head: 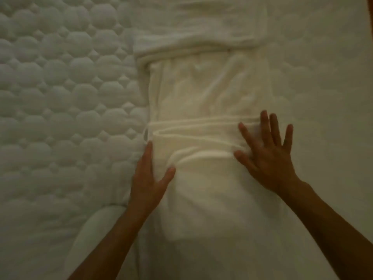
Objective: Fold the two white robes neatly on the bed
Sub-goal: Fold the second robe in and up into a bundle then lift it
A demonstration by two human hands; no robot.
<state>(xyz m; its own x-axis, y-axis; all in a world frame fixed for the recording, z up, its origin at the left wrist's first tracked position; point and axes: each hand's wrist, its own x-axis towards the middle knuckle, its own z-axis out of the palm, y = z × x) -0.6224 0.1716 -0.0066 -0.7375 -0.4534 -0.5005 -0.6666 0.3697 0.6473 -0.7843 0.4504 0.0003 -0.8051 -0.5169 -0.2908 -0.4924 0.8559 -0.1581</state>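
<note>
A white robe (203, 93) lies lengthwise down the middle of the bed, narrowed into a long strip, with its belt (201, 126) across the waist. My left hand (148, 178) rests flat along the robe's left edge, fingers straight and thumb spread onto the cloth. My right hand (266, 152) presses flat on the robe's right side at the belt, fingers spread. At the far end lies another piece of white fabric (201, 23), folded flat; whether it is the second robe I cannot tell.
The quilted white mattress cover (60, 87) spreads to the left and a smoother white cover (327, 77) to the right. The bed's near edge (94, 217) curves down at the lower left. The light is dim.
</note>
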